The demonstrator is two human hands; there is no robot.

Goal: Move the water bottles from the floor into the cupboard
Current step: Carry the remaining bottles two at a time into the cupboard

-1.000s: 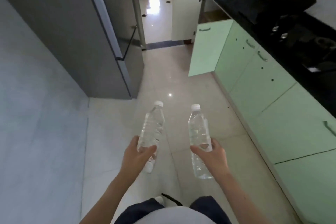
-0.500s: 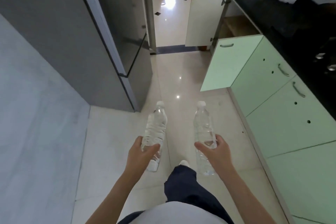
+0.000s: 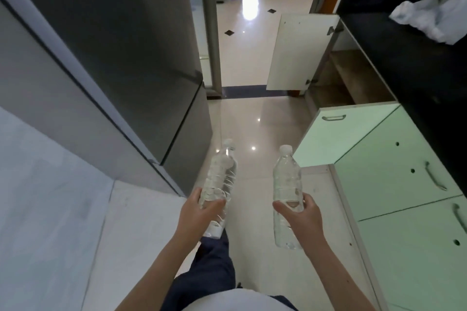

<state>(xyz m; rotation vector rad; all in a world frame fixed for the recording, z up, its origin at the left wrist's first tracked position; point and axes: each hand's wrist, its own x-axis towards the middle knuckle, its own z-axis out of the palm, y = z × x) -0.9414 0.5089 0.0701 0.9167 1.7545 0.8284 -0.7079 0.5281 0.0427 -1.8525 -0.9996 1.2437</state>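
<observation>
The fingers (image 3: 214, 206) of your left hand (image 3: 198, 213) are curled round the lower half of a clear plastic water bottle, the left bottle (image 3: 222, 171), with the thumb laid across its near side. Your right hand (image 3: 302, 218) grips a second one, the right bottle (image 3: 286, 179), the same way, thumb in front and the other fingers wrapped behind. You hold both bottles out in front of you above the floor (image 3: 252, 113), apart from each other, white caps pointing away from you. The left bottle leans a little to the right; the right bottle is nearly upright.

Below your arms, one leg in dark blue trousers (image 3: 214, 267) is set forward on the pale, glossy tiles. On your left stands a tall grey fridge (image 3: 113, 45), its near corner close to the left bottle. Along your right runs a row of pale green cabinet doors (image 3: 404, 184) under a black counter (image 3: 404, 63).

Under the far end of the counter, the cupboard (image 3: 348, 76) stands open. Its far door (image 3: 293, 50), white on the inside, swings toward a doorway. Its near green door (image 3: 336, 139) juts into the walkway just beyond the right bottle. A wooden shelf shows inside. A crumpled white bag or cloth (image 3: 429, 17) lies on the counter near its far right corner.
</observation>
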